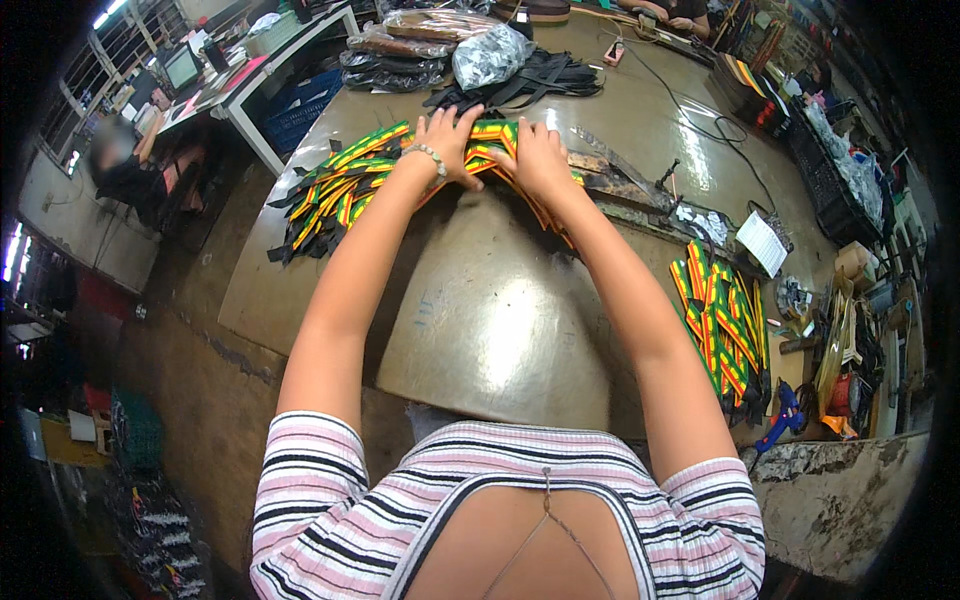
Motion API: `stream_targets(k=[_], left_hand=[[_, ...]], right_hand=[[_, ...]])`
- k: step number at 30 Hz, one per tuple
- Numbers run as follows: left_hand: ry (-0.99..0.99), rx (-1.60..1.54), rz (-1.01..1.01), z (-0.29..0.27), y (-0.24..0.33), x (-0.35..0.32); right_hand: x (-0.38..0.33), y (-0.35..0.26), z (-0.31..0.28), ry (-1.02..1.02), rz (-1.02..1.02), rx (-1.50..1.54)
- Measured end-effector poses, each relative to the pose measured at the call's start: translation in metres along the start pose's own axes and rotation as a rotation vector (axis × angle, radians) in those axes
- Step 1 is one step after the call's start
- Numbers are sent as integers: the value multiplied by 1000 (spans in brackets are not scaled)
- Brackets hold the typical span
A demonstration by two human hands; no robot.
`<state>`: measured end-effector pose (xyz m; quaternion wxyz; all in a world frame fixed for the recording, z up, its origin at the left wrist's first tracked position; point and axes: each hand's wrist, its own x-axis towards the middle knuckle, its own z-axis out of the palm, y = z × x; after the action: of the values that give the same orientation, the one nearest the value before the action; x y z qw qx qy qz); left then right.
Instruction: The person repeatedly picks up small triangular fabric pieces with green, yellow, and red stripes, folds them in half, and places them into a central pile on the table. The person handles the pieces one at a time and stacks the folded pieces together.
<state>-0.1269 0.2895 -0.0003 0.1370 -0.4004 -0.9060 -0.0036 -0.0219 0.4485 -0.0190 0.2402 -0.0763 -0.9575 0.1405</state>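
Note:
A bundle of striped straps (347, 180) in green, yellow and red, with black ends, lies across the work table in front of me. My left hand (445, 147), a beaded bracelet at its wrist, grips the straps from above, fingers over the far side and thumb on the near side. Close to its right, my right hand (535, 162) grasps the same bundle with the fingers over the top. Between the two hands the straps bend in an arch. Their undersides are partly hidden by my hands.
A second pile of striped straps (716, 325) lies at the right, near a blue glue gun (785, 415). Black straps (545, 80) and plastic-wrapped packs (395, 55) sit at the back. A cable (690, 105) crosses the table (500, 330). A person (150, 170) sits at the far left.

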Motion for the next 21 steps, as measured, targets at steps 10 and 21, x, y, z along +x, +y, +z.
stream_targets(k=[10, 21], left_hand=[[-213, -19, -161, 0, -14, 19], [-145, -337, 39, -80, 30, -8]], right_hand=[[-1, 14, 21, -129, 57, -89], [-62, 30, -85, -159, 94, 58]])
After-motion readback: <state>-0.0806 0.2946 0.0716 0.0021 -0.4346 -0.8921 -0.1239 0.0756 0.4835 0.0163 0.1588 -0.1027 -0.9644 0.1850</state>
